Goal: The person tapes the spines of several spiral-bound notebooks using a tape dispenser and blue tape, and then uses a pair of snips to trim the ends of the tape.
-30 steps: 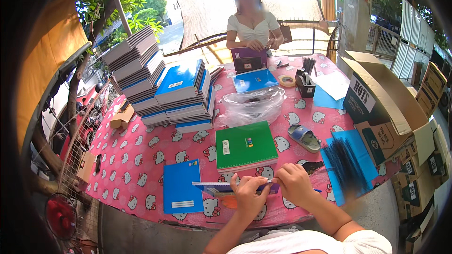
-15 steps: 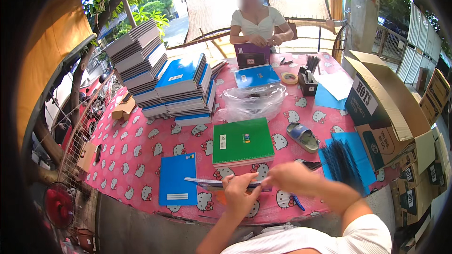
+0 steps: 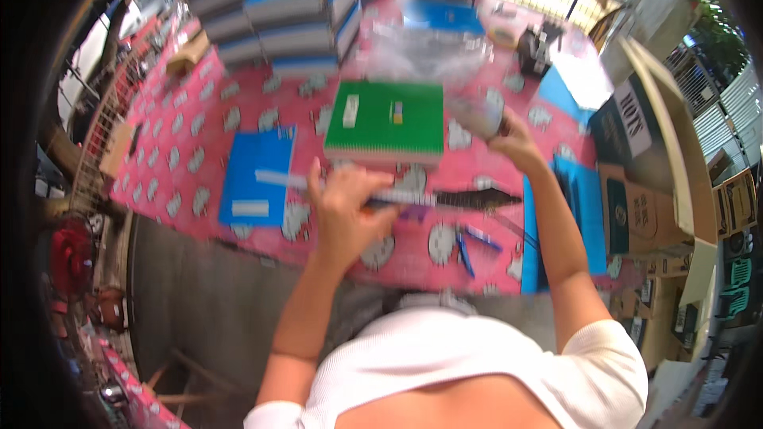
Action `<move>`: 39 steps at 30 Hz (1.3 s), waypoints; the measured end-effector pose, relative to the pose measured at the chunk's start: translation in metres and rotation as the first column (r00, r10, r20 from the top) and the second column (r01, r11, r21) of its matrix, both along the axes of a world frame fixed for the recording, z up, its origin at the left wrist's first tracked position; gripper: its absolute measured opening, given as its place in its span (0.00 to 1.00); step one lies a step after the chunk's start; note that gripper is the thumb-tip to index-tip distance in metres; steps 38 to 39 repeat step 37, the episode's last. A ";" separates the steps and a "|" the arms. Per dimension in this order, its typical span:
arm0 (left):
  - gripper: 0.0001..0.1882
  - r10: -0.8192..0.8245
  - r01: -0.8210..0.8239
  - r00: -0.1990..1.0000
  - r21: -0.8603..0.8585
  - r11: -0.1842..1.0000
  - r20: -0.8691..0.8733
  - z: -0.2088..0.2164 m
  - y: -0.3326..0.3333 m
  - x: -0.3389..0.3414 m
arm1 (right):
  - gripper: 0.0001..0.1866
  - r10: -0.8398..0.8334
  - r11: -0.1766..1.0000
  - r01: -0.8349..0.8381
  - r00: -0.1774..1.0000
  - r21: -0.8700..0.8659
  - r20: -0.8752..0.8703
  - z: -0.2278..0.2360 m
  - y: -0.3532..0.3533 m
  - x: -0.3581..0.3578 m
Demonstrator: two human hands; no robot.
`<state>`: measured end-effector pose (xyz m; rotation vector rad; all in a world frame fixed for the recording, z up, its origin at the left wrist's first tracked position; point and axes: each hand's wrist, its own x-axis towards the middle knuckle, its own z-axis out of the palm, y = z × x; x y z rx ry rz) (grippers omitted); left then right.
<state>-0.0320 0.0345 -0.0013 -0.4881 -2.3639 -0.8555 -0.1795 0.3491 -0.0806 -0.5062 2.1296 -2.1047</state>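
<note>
My left hand (image 3: 350, 210) is closed on a thin notebook (image 3: 409, 197), seen edge-on just over the near part of the table. A black spiral coil (image 3: 481, 199) sticks out from the notebook's right end. Off to the right, my right hand (image 3: 513, 141) is closed around a grey and blue slipper (image 3: 477, 115), blurred by motion. A green notebook (image 3: 385, 119) lies flat beyond my left hand, near the slipper. To the left lies a blue notebook (image 3: 258, 179). Blue pens (image 3: 467, 253) rest near the table's front edge.
Tall stacks of blue notebooks (image 3: 306, 20) stand far left. Clear plastic wrap (image 3: 421, 52) lies beyond the green notebook. Blue covers with black coils (image 3: 584, 206) lie at right, beside an open cardboard box (image 3: 652, 143). A black holder (image 3: 536, 52) and a co-worker are at the far side.
My right hand has left the notebook and reached right and forward, taking hold of the slipper. My left hand keeps the notebook. The view has tilted down.
</note>
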 end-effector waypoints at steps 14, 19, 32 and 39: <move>0.13 -0.015 0.013 0.999 0.072 0.997 0.031 -0.003 0.000 -0.008 | 0.32 0.274 0.958 -0.270 0.961 0.091 -0.028 0.036 -0.054 0.046; 0.14 0.003 -0.011 0.996 0.087 0.996 0.090 -0.003 -0.007 -0.005 | 0.31 0.260 0.763 -0.119 0.956 0.635 -0.134 0.041 -0.063 0.036; 0.15 -0.004 0.003 1.000 0.034 0.999 0.017 0.005 -0.007 -0.014 | 0.27 0.340 0.888 -0.209 0.897 0.409 -0.281 0.046 -0.033 0.018; 0.18 0.068 -0.057 0.991 -0.093 0.994 0.114 0.009 -0.074 0.006 | 0.31 0.484 0.633 -0.230 0.863 0.739 -0.146 0.115 -0.176 0.040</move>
